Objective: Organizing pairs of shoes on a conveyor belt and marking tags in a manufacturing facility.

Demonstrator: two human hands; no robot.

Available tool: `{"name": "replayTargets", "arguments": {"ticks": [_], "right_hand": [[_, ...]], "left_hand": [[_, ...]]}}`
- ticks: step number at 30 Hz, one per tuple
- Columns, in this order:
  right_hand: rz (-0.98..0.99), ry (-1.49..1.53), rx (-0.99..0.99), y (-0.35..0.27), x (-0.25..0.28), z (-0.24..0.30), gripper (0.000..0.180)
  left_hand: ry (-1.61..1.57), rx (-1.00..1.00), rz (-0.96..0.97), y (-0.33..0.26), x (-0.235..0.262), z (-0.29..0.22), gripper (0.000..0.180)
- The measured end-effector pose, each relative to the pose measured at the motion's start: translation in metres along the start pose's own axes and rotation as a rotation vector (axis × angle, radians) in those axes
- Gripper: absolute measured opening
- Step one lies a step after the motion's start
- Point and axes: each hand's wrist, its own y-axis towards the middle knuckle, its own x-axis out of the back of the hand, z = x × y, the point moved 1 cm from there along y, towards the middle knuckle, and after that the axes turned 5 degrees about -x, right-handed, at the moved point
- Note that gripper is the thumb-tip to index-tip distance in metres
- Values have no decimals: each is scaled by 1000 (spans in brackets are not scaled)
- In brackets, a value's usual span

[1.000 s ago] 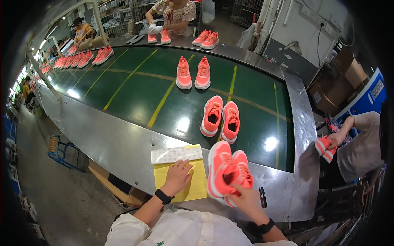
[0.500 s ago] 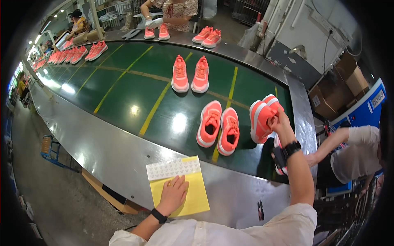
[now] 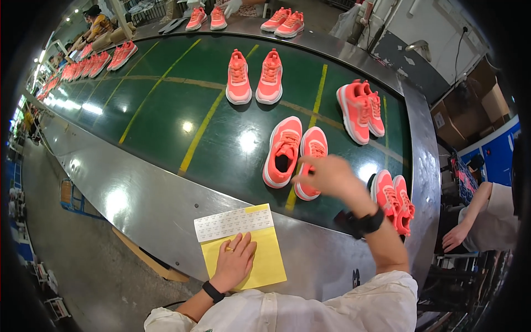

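Note:
My left hand [image 3: 234, 262] lies flat with fingers stretched out on a yellow sheet [image 3: 265, 257], which has rows of small white labels across its top. The sheet rests on the metal edge of the green conveyor belt [image 3: 160, 149]. My right hand [image 3: 334, 180] is smeared by motion over the heel end of a coral sneaker [image 3: 315, 145]; whether it touches the shoe I cannot tell. The other shoe of that pair, a coral sneaker [image 3: 283, 149] with a white sole, stands just to the left, its opening facing me.
Farther up the belt stand another pair of sneakers [image 3: 238, 80] and, to the right, a pair close together [image 3: 354, 113]. One more pair [image 3: 387, 193] sits at the near right corner. A co-worker's arm [image 3: 470, 218] is at right. A gloved hand [image 3: 232, 8] shows at the far side.
My right hand has let go of the pair of sneakers, now standing on the belt at right, and has moved left to the near pair. My left hand stays on the sheet.

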Motion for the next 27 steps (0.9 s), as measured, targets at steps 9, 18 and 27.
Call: {"name": "replayTargets", "arguments": {"ticks": [9, 18, 27], "right_hand": [[-358, 91, -41, 5, -90, -5, 52], [-493, 181, 64, -207, -117, 21, 41], [-432, 546, 25, -272, -141, 25, 30]], "left_hand": [[35, -79, -49, 6, -17, -2, 40], [44, -116, -40, 11, -13, 22, 38], [-93, -153, -175, 17, 4, -10, 32]]}}
